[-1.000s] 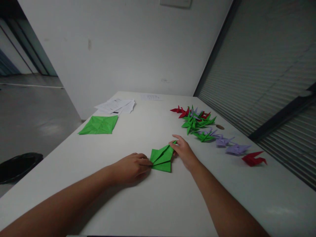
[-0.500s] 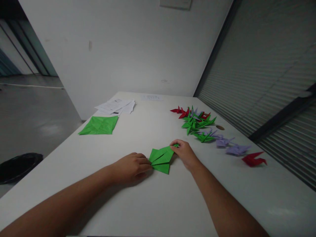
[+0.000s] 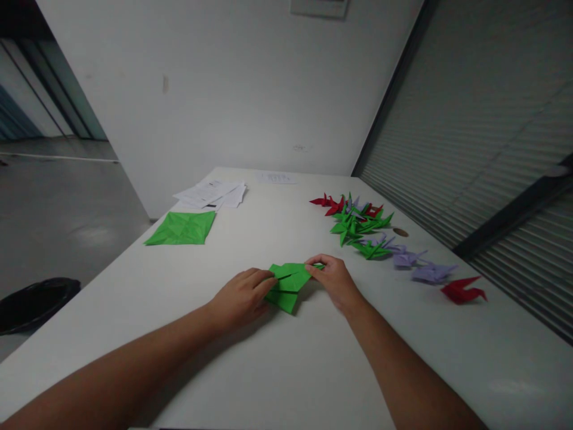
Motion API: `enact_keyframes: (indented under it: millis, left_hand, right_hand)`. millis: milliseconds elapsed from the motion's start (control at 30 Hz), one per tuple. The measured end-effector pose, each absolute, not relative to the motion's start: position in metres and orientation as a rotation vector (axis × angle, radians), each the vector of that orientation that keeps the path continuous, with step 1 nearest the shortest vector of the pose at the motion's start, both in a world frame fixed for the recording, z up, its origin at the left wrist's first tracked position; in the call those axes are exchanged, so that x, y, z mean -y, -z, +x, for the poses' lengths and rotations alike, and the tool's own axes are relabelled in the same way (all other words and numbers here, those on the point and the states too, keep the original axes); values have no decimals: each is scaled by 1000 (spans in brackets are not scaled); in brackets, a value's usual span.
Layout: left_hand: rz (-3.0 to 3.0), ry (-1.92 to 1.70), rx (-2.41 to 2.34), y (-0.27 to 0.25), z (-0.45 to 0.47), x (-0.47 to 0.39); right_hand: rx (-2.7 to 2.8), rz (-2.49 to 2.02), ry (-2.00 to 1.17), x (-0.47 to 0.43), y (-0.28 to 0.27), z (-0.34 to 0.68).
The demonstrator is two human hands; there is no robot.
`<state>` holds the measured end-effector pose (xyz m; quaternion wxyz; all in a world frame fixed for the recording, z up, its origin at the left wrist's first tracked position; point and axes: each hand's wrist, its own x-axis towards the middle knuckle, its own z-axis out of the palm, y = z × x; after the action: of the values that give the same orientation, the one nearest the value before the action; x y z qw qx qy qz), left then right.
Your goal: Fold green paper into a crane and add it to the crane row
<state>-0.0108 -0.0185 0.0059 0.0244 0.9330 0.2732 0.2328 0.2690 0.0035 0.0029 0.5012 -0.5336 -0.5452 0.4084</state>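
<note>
A partly folded green origami paper (image 3: 289, 282) lies between my two hands, just over the white table (image 3: 313, 370). My left hand (image 3: 242, 297) grips its left edge, the fingers lying over the paper and the thumb hidden below. At the upper right, my right hand (image 3: 331, 276) pinches a narrow tip of the same paper between thumb and forefinger. Creases and open flaps show across the middle of the paper, and one corner points down toward me.
Several folded paper cranes in green, red and purple lie at the right, with a red crane (image 3: 463, 291) nearest. A creased green sheet (image 3: 182, 228) and white papers (image 3: 212, 192) lie at the left. A black bin (image 3: 38, 304) stands beyond the left edge.
My left hand has shifted up and now reaches further over the paper's left edge. The paper has turned slightly, its lower corner moving left. The right hand keeps its pinch.
</note>
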Motion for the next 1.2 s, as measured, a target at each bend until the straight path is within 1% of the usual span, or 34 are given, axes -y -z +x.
enact_keyframes:
  millis: [400,533,733,900,1067,1200]
  left_hand:
    - [2931,-974,-878,-13,-14,18]
    - [2954,-1023,-883,-15,-16,16]
    - [2929,-1041,-921,-14,-19,16]
    - [2611,-1059,-1014,-14,-19,15]
    - [2208,-963,-1151,-10,-20,9]
    - [1882,-934,-1152,-1,-17,6]
  right_hand:
    - [1318,-1186,-1052,1,-5,265]
    - [1344,-1178,-1053,3,-7,264]
    - [1339,-1081,-1141,7,-13,262]
    - [1361,-1056,-1163,10,-16,261]
    - [1331,-1034,-1185,8,-13,262]
    - [1275,-976,-1239,9,-12,261]
